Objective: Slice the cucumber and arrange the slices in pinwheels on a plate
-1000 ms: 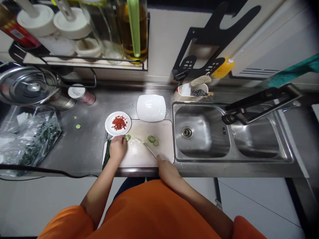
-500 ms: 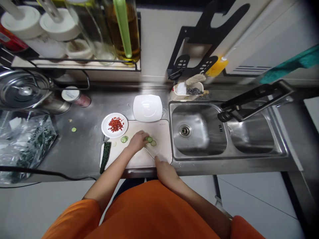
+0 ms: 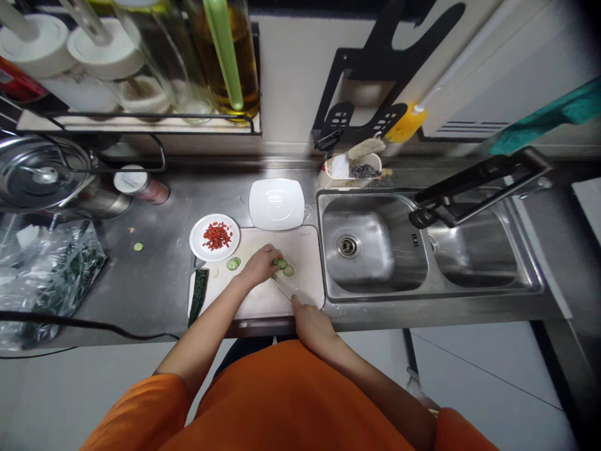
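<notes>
My left hand [image 3: 260, 265] is closed over a piece of cucumber on the white cutting board [image 3: 253, 305]; the fingers hide most of that piece. Cut cucumber slices [image 3: 288, 270] lie just right of its fingertips. My right hand [image 3: 313, 324] grips a knife, whose blade [image 3: 282, 289] slants up and left toward the left fingers. The handle is covered by the hand. A small stack of slices [image 3: 233, 264] rests left of the left hand. A longer dark green cucumber piece [image 3: 199, 292] lies along the board's left edge.
A white plate of red berries [image 3: 218, 237] overlaps the board's upper left corner. Behind the board stands a white square dish [image 3: 276, 204]. A double sink [image 3: 375, 244] lies to the right, a plastic bag [image 3: 56, 275] of greens far left, a stray slice [image 3: 138, 247] between.
The view has shifted slightly. Both hands, the knife and the slices keep almost the same places on the board.
</notes>
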{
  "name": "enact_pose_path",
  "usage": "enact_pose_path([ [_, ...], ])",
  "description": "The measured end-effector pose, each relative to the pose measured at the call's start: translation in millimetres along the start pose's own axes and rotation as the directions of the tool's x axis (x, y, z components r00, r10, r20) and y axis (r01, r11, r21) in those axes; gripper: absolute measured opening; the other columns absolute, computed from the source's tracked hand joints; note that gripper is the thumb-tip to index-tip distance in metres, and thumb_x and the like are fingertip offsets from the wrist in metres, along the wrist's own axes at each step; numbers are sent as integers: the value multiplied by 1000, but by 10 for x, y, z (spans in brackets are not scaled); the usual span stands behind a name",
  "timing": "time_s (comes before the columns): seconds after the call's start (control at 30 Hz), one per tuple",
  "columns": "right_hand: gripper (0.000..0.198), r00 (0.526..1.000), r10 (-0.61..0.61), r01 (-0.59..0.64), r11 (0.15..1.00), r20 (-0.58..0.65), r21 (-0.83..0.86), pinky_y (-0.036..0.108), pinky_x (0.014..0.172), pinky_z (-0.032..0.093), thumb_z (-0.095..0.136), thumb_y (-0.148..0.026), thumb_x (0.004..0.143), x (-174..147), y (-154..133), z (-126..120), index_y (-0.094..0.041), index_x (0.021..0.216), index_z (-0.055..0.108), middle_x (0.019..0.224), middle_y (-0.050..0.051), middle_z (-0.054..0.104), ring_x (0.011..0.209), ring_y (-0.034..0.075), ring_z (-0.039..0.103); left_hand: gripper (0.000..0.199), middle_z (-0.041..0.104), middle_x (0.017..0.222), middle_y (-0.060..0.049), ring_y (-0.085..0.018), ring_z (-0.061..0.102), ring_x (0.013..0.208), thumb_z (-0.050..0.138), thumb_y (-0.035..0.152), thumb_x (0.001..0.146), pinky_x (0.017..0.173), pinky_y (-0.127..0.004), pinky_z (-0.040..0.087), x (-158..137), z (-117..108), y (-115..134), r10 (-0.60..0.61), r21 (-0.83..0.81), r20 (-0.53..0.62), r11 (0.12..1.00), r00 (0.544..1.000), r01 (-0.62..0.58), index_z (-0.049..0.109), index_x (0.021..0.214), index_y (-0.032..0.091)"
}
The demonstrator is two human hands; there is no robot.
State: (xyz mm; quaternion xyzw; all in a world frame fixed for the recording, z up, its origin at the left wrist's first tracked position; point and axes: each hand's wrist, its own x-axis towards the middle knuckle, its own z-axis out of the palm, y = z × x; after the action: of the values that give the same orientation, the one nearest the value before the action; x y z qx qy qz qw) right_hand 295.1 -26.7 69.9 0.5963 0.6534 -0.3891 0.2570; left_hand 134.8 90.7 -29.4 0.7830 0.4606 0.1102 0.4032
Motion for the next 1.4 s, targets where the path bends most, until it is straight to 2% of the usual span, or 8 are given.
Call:
enact_pose_path([
  [0.13,51,1000,-7,7,1000,11,-3,36,72,49,28,-1,85,-1,5,-15,-14,134,36,98,16,66,93,27,64,9,58,77,0,-13,53,71,59,14,72,68,-25,42,-27,-27,63,-41,-24,-16,999,999,40,63,79,19],
  [0.23,51,1000,0,0,1000,14,-1,34,73,48,29,-1,85,-5,10,-33,-14,133,36,97,16,66,93,26,64,6,58,68,3,-11,51,63,57,16,74,62,-22,39,-116,-64,72,-141,-86,-65,987,988,135,62,75,19],
  [0.37,50,999,2,-3,1000,32,15,32,72,48,31,0,84,-9,11,-65,-15,131,38,97,15,66,94,25,64,7,58,61,4,-10,49,57,58,24,75,57,-21,36,-288,-146,0,-316,-115,-177,947,932,300,62,76,19],
  [0.43,50,999,6,-7,1000,41,18,33,72,48,31,0,84,-7,11,-81,-16,131,38,97,15,65,95,25,63,7,58,60,4,-10,49,56,58,24,75,56,-21,35,-358,-187,-47,-356,-102,-203,934,912,342,62,74,19],
  [0.6,48,1000,3,-3,1000,21,9,32,70,47,33,0,82,47,30,-75,-14,127,39,97,15,65,93,25,64,13,59,63,2,-11,52,61,51,17,76,61,-22,37,-423,-211,-114,-307,-16,-205,950,929,311,62,70,19],
  [0.8,51,999,-10,10,1000,-51,-5,30,71,46,32,1,82,122,31,-24,-13,131,35,95,15,65,94,24,64,22,64,90,-8,-20,57,89,50,20,79,83,-31,43,-547,-64,-117,-221,76,-359,961,907,265,63,98,18],
  [1.1,50,994,-55,52,998,-90,-43,32,72,47,29,-2,85,148,-147,-112,-11,133,33,98,17,66,94,25,64,24,62,93,-9,-22,57,90,53,22,80,84,-34,46,-665,206,-139,-293,58,-457,933,840,356,62,103,19],
  [1.4,40,993,-68,63,997,-98,-52,31,71,48,28,-4,87,212,-254,-163,-12,125,39,94,16,66,94,24,64,27,63,95,-9,-21,57,91,53,21,79,87,-33,46,-632,189,-147,-303,13,-437,939,847,343,63,104,17],
])
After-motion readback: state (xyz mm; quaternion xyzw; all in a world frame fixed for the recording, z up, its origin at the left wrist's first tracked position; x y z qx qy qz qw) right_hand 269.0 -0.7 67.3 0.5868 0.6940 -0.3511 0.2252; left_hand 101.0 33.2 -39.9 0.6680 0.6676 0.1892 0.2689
